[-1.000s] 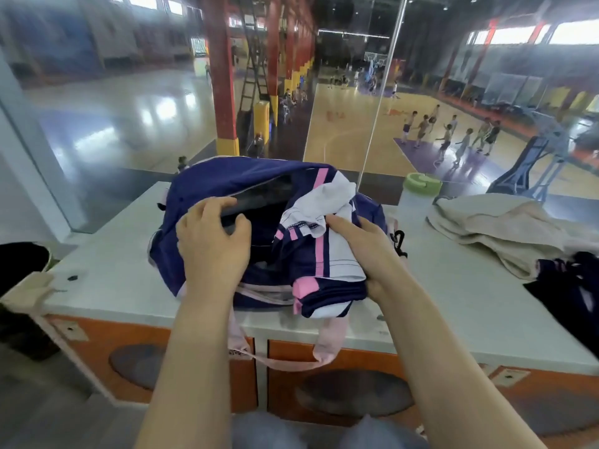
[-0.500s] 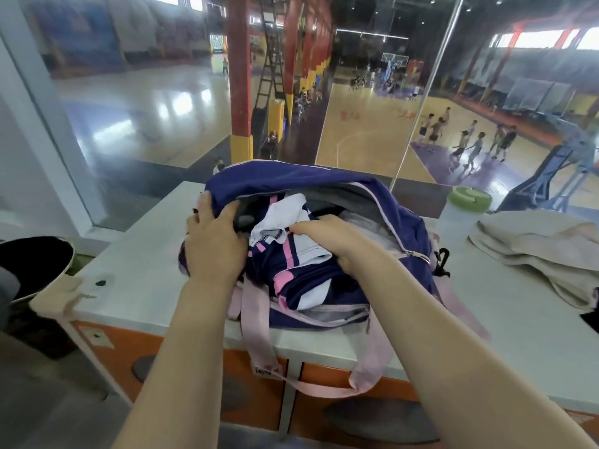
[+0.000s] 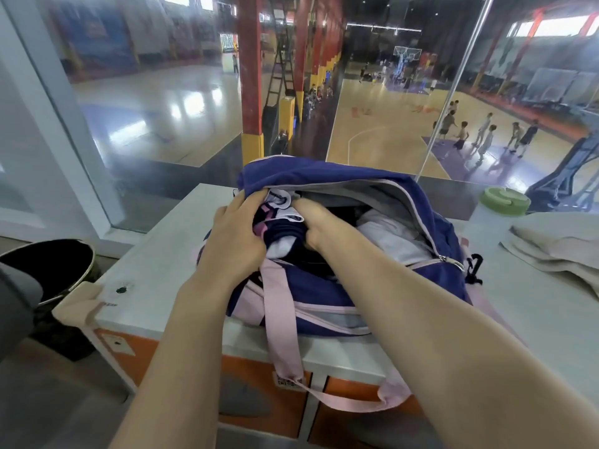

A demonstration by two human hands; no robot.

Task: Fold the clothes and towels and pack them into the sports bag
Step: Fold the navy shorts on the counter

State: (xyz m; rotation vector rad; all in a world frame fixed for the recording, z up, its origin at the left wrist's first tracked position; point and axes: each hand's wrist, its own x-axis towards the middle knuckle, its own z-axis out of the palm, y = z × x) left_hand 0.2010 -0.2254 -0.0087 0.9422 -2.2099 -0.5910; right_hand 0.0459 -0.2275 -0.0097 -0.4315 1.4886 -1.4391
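**Both hands pushing a folded garment into the sports bag**

The left hand (image 3: 238, 241) has its fingers curled over the near-left edge of a folded navy, white and pink garment (image 3: 278, 228), gripping it at the mouth of the sports bag (image 3: 340, 179). Just right of that grip, the right hand (image 3: 319, 226) presses on the same garment, its fingertips hidden inside the bag's opening, so whether they curl round the cloth cannot be told. The garment sits partly inside the bag, between the two hands, under the raised navy flap. To the right of the right hand, deeper in the bag, lies a white folded item (image 3: 392, 238). A pink strap (image 3: 278, 319) hangs below the left hand's grip, over the front of the white counter (image 3: 155, 264). Well to the right of both hands rest a beige towel (image 3: 557, 247) and a green-lidded bottle (image 3: 502, 202).
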